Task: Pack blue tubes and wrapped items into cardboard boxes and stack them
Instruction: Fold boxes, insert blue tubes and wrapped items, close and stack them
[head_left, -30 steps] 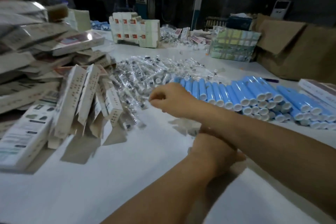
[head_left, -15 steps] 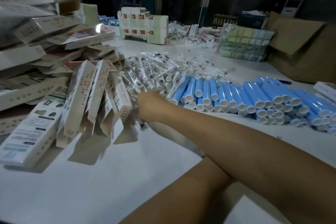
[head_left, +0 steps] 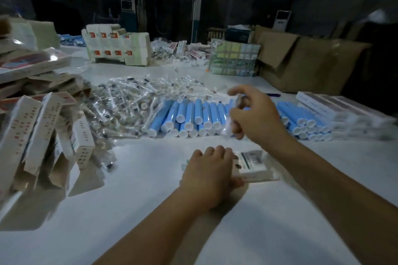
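Meanwhile, right hand (head_left: 252, 112) raised, fingers curled.

Both bare forearms reached forward from the bottom of the view. The left forearm ran up from the lower centre, and the left hand (head_left: 210, 170) lay low, palm down, knuckles towards the camera, its fingers curled over what it held and its thumb tucked under the right edge. The right forearm came in from the lower right and angled up to the left. The right hand (head_left: 252, 112) was raised above and beyond the left, well apart from it, fingers bent in a pinch on something small and clear.
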